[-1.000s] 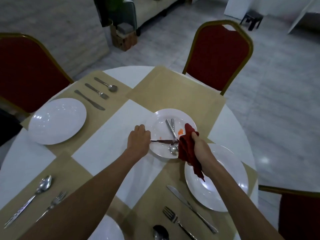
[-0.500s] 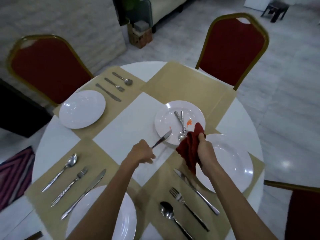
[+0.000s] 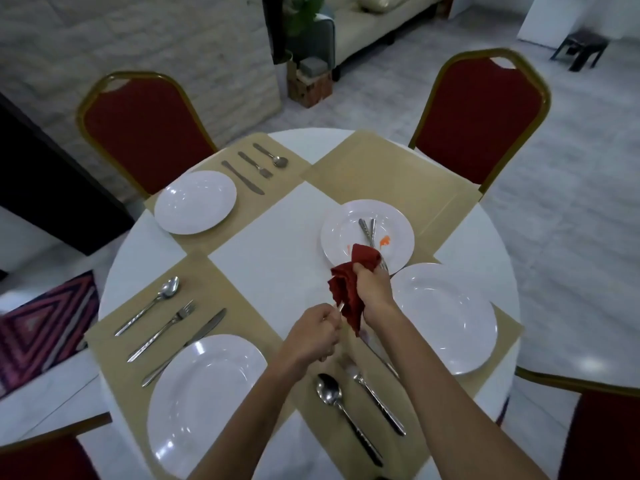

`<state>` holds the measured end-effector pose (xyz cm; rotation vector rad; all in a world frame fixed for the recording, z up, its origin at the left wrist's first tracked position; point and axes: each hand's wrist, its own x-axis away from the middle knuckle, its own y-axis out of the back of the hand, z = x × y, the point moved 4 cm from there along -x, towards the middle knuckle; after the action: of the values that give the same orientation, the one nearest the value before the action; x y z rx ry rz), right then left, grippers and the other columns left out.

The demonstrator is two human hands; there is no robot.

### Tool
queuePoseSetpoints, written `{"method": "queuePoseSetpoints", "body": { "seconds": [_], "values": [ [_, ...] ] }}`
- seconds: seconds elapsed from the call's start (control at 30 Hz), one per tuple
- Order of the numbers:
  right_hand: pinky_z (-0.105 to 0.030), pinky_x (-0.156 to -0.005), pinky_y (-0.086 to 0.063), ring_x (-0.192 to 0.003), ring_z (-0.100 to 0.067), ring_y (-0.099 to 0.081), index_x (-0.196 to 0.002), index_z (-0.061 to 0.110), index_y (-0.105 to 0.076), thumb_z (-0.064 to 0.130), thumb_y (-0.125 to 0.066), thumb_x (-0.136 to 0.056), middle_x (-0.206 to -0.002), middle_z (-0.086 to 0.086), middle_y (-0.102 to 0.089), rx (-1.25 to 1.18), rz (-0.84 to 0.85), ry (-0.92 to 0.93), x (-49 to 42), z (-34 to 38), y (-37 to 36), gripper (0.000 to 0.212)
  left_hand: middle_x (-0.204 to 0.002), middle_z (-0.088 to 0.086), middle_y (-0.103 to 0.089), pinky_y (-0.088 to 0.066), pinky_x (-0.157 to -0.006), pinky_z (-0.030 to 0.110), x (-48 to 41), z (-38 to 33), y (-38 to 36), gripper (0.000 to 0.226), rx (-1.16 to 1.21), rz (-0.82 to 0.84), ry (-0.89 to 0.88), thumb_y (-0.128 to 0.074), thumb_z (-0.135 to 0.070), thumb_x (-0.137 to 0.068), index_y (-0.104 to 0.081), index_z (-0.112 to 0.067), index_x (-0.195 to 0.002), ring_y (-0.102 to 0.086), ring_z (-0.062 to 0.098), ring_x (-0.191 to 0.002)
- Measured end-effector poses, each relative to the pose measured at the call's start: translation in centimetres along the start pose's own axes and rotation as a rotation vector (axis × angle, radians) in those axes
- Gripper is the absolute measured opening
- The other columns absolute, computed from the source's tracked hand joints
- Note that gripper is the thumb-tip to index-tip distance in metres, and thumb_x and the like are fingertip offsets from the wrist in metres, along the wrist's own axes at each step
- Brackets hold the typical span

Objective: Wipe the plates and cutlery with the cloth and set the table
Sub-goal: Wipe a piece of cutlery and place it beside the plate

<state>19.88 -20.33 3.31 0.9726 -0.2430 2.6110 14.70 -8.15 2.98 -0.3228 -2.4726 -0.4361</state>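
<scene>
Dim, cool indoor light, soft glare on white plates (image 3: pixel 195 201), wide-angle edge bending, slight blur

Dining room laid for a meal

A round white table (image 3: pixel 277 265) carries beige placemats (image 3: pixel 381 168), white plates (image 3: pixel 195 201) and cutlery (image 3: pixel 160 331); red padded chairs (image 3: pixel 485 116) with gold frames ring it, and a pale sofa (image 3: pixel 374 22) stands beyond on the tiled floor (image 3: pixel 571 202).

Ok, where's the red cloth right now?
In the head view, right of centre: the red cloth is bunched in the right hand, near the stained plate, against the knife the left hand holds.
</scene>
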Motion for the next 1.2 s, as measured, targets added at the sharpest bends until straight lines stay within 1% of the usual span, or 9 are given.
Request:
{"method": "queuePoseSetpoints", "body": {
  "seconds": [0.13, 0.23, 0.33, 0.47, 0.57, 0.73, 0.83, 1.03, 1.2],
  "values": [
    [-0.035, -0.067, -0.062, -0.066, -0.022, -0.074, -0.082, 0.008, -0.069, 0.014, -0.047, -0.101, -0.065, -0.002, -0.074, 0.078, 0.068, 0.109, 2.2, -1.2, -0.7, 0.030, -0.057, -0.001, -0.048, -0.031, -0.045, 0.024, 0.7, -0.7, 0.6, 0.022, -0.090, -0.064, -0.024, -0.040, -0.012, -0.098, -0.051, -0.015, -0.079, -0.039, 0.011, -0.042],
    [-0.052, -0.087, -0.060, -0.087, -0.033, -0.075, -0.082, 0.015, -0.069, 0.027, -0.056, -0.094, -0.084, -0.009, -0.076, 0.194, 0.110, 0.159, 2.6, -0.8, -0.4, 0.021, -0.058, -0.003, -0.049, -0.032, -0.046, 0.024, 1.4, -1.6, 1.3, 0.023, -0.095, -0.080, -0.051, -0.043, -0.018, -0.100, -0.050, -0.017, -0.078, -0.040, 0.010, -0.044],
    [-0.051, -0.068, -0.064, -0.067, -0.031, -0.074, -0.088, 0.010, -0.072, 0.033, -0.054, -0.087, -0.074, -0.010, -0.077, 0.114, 0.058, 0.180, -1.7, 0.7, 1.7, 0.029, -0.059, -0.007, -0.050, -0.033, -0.049, 0.022, 2.9, -2.5, 1.4, 0.027, -0.130, -0.056, -0.086, -0.044, -0.026, -0.101, -0.051, -0.020, -0.075, -0.040, 0.009, -0.047],
    [-0.043, -0.068, -0.062, -0.071, -0.030, -0.071, -0.083, 0.011, -0.068, 0.020, -0.048, -0.091, -0.078, -0.011, -0.073, -0.013, -0.185, 0.231, -1.3, 5.3, 6.7, 0.024, -0.065, -0.004, -0.051, -0.033, -0.049, 0.023, 4.9, -1.4, 2.6, 0.025, -0.040, -0.110, -0.061, -0.049, -0.019, -0.099, -0.061, -0.016, -0.077, -0.040, 0.012, -0.053],
    [-0.032, -0.049, -0.057, -0.057, -0.023, -0.072, -0.096, 0.012, -0.068, 0.016, -0.038, -0.106, -0.069, -0.010, -0.075, -0.001, -0.019, 0.102, 2.3, 4.2, 6.2, 0.032, -0.066, -0.001, -0.039, -0.022, -0.048, 0.024, 5.0, -0.8, 3.4, 0.023, 0.265, -0.214, 0.017, -0.046, -0.017, -0.102, -0.059, -0.013, -0.084, -0.030, 0.012, -0.052],
    [-0.046, -0.080, -0.059, -0.074, -0.022, -0.072, -0.092, 0.016, -0.066, 0.026, -0.042, -0.110, -0.079, -0.006, -0.076, 0.056, 0.282, 0.024, 7.2, -0.9, 0.5, 0.032, -0.053, -0.003, -0.044, -0.026, -0.045, 0.023, 4.8, -2.0, 1.6, 0.027, 0.132, -0.214, -0.042, -0.042, -0.010, -0.097, -0.055, -0.012, -0.073, -0.036, 0.010, -0.041],
    [-0.035, -0.066, -0.054, -0.061, -0.019, -0.066, -0.078, 0.013, -0.066, 0.022, -0.050, -0.106, -0.073, -0.009, -0.071, 0.131, 0.213, 0.158, 7.2, -0.5, -0.6, 0.033, -0.046, -0.006, -0.039, -0.023, -0.044, 0.023, 5.6, -1.7, 0.8, 0.029, 0.174, -0.105, -0.055, -0.040, -0.013, -0.101, -0.051, -0.012, -0.074, -0.032, 0.009, -0.038],
    [-0.030, -0.060, -0.055, -0.073, -0.028, -0.070, -0.103, 0.001, -0.068, 0.030, -0.047, -0.104, -0.087, -0.014, -0.075, 0.107, -0.037, 0.195, 6.0, 0.5, 0.2, 0.035, -0.048, -0.006, -0.034, -0.020, -0.045, 0.022, 7.1, -0.8, 2.6, 0.038, 0.172, 0.033, -0.042, -0.040, -0.028, -0.109, -0.050, -0.012, -0.076, -0.027, 0.009, -0.042],
    [-0.027, -0.062, -0.055, -0.072, -0.019, -0.071, -0.092, 0.005, -0.073, 0.031, -0.055, -0.099, -0.082, -0.007, -0.076, 0.239, 0.099, 0.286, 7.8, -1.6, -2.0, 0.033, -0.047, -0.004, -0.036, -0.020, -0.047, 0.026, 6.9, -1.6, 2.9, 0.027, 0.131, 0.024, -0.057, -0.041, -0.007, -0.099, -0.045, -0.013, -0.073, -0.028, 0.010, -0.041]
  ]
}}
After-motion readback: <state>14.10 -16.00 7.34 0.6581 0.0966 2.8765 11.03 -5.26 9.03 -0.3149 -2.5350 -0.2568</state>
